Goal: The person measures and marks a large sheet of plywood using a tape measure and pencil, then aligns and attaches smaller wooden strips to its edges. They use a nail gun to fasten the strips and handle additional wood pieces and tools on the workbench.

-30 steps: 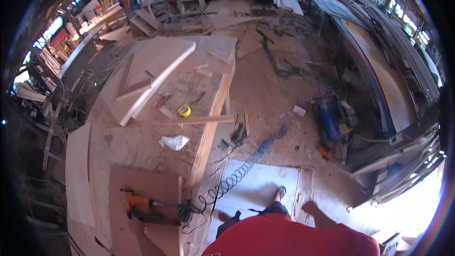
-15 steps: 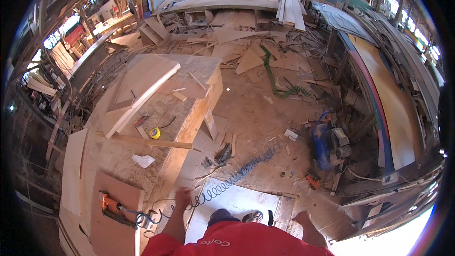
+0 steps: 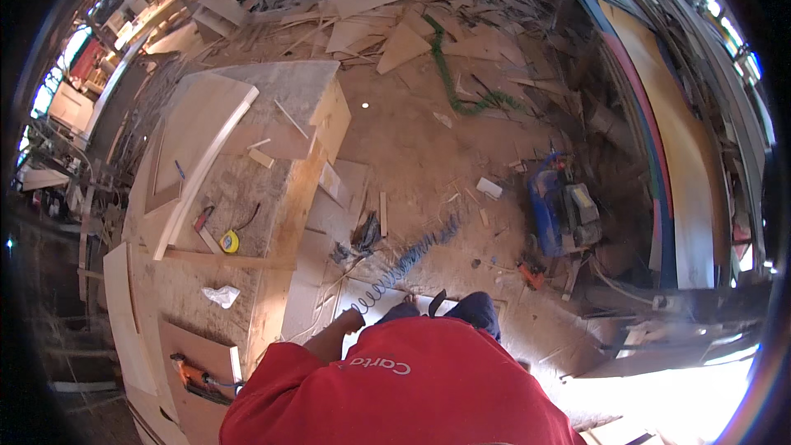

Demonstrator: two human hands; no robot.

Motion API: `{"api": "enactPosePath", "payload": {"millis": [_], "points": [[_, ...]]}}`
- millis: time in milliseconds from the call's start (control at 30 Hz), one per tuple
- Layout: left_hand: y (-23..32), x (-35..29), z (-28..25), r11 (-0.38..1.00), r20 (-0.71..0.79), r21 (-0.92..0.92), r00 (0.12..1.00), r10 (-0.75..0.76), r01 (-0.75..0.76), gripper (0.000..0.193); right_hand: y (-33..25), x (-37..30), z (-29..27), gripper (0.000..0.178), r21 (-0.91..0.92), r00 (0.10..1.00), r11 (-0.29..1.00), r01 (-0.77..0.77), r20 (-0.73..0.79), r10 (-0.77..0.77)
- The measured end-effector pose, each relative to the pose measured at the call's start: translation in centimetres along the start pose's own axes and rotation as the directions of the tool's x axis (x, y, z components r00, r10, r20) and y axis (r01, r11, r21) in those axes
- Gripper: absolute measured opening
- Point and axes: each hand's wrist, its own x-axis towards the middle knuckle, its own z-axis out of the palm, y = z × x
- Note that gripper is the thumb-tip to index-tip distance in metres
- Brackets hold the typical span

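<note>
My left hand (image 3: 353, 321) is low in the middle, its fingers curled closed beside the coiled blue air hose (image 3: 400, 269). Whether the hose or anything else is inside the fist I cannot make out. My right hand is hidden by my red shirt. Left of me, an orange nail gun (image 3: 191, 372) lies on a brown board (image 3: 185, 338) on the workbench. Further up the bench are a crumpled white bag (image 3: 221, 296), a yellow tape measure (image 3: 230, 241) and a red-handled tool (image 3: 203, 217). A white panel (image 3: 375, 295) lies on the floor in front of me.
A blue compressor (image 3: 545, 213) stands on the floor at the right, with an orange tool (image 3: 531, 275) near it. Wood scraps and a green coiled hose (image 3: 449, 74) litter the far floor. Tall sheets (image 3: 651, 115) line the right side. A large panel (image 3: 202, 140) rests on the bench.
My torso has bent forward and fills more of the lower view. My left hand has shifted right along the blue hose. My right hand and forearm have gone out of sight.
</note>
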Motion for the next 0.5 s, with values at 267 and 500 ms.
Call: {"api": "enactPosePath", "payload": {"millis": [267, 500], "points": [[13.7, 7.1, -21.3, 0.949, -0.492, -0.136, 0.851, 0.184, -0.284, 0.033, -17.2, 14.5, -3.3, 0.015, 0.018, 0.975, 0.998, 0.053, -0.216, -0.048], [16.6, 15.4, -24.3, 0.958, -0.578, 0.213, 0.765, 0.283, -0.193, 0.023, -37.3, 31.0, -9.7, 0.014, 0.204, 0.931, 0.936, 0.287, -0.290, -0.222]]}}
